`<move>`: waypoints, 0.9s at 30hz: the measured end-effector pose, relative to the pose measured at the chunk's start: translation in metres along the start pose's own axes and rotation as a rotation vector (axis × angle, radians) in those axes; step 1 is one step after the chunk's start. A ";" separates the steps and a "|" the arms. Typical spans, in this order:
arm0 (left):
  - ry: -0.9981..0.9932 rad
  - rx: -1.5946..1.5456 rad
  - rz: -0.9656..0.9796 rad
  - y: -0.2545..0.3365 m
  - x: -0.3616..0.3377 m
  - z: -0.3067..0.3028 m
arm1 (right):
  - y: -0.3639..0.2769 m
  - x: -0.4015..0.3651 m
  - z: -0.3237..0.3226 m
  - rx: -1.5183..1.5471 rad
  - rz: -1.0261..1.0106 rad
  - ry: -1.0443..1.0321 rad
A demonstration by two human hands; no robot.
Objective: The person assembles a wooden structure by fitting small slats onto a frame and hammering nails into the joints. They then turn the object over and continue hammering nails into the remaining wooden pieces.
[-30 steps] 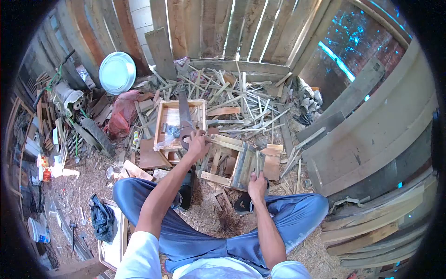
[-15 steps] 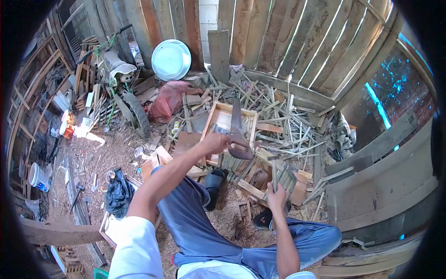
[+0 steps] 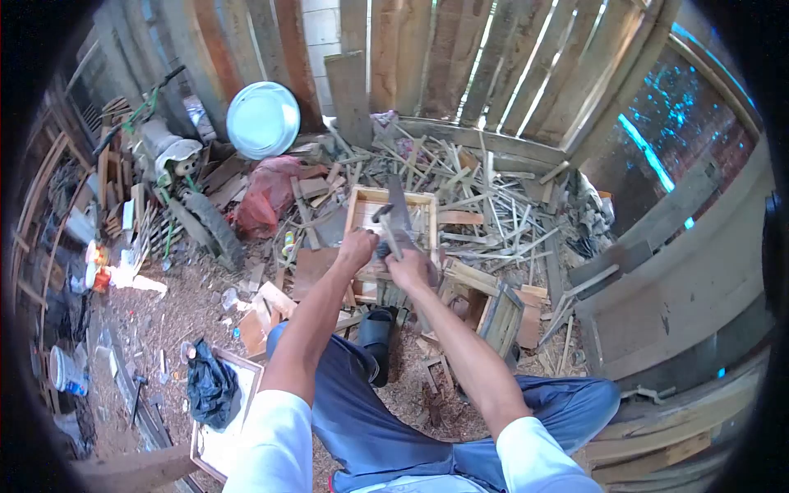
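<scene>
My right hand (image 3: 409,269) is closed around the handle of a hammer (image 3: 394,243), whose dark head points up and away from me. Close by on the left, my left hand (image 3: 359,248) has its fingers curled together; whatever they may hold is too small to make out. Both hands are over a shallow wooden box (image 3: 353,215) on the ground. A handsaw (image 3: 397,193) lies across the box, its lower part mostly hidden behind my right hand and the hammer. Right of the box sits a second small wooden crate (image 3: 501,319), tilted.
Thin wood offcuts (image 3: 501,214) pile up against the plank fence (image 3: 444,66). A pale blue basin (image 3: 263,121) leans there, near a red plastic bag (image 3: 269,193) and a wheel (image 3: 212,226). On my left, a black plastic bag (image 3: 211,386) rests on a framed board (image 3: 246,382).
My right hand has brought the hammer left and up, from above the tilted crate to beside my left hand over the box. The left hand has moved off the saw's handle area. The view has shifted slightly.
</scene>
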State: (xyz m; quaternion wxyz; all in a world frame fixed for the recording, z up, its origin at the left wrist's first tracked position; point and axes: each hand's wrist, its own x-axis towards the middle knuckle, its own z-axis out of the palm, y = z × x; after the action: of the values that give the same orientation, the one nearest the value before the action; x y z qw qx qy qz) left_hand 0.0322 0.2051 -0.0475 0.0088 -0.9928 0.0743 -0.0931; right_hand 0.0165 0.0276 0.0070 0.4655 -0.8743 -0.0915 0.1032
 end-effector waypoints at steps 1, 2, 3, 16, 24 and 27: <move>-0.001 -0.011 0.027 0.000 0.004 0.004 | -0.003 0.000 0.002 0.034 0.031 -0.027; -0.014 0.009 0.003 0.001 0.006 0.008 | -0.002 0.003 0.005 0.036 0.053 -0.007; -0.030 0.033 -0.030 0.003 0.005 0.010 | 0.007 0.008 0.015 0.047 0.034 0.004; -0.135 -0.122 -0.199 0.006 -0.007 -0.022 | -0.003 0.035 0.049 0.082 0.097 0.002; -0.013 -0.136 -0.123 0.002 -0.010 -0.011 | -0.012 0.028 0.048 0.117 0.151 0.053; -0.031 -0.098 -0.094 0.004 -0.010 -0.013 | -0.011 0.028 0.045 0.088 0.151 0.014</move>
State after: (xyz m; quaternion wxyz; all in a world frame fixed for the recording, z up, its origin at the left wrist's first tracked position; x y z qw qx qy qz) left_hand 0.0193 0.2022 -0.0368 -0.0428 -0.9958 0.0319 -0.0741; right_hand 0.0307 0.0762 -0.0112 0.4951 -0.8580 -0.0173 0.1359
